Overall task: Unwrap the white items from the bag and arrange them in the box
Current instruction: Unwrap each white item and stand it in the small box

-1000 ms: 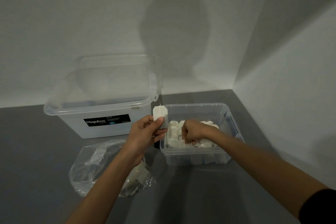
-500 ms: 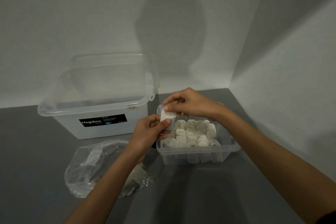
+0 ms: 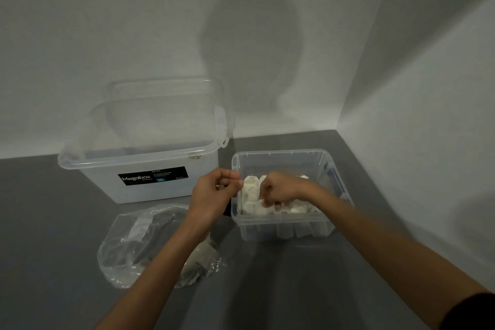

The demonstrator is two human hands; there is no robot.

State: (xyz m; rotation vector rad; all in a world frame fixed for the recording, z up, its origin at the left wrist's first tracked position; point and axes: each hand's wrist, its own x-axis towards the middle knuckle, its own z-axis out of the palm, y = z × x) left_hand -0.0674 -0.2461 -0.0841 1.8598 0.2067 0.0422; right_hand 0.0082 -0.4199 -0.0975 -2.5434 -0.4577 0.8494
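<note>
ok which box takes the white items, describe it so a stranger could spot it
On the grey table in the wall corner stand two clear boxes. The small box is the right one, with the right hand inside. Unlike the bigger lidded tub with the black Megabox label, it is open-topped and holds white items.

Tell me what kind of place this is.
Likely a bare indoor sorting station: a grey tabletop in a corner of plain white walls, a clear Megabox storage box, and a smaller clear box of white items near a plastic bag.
</note>
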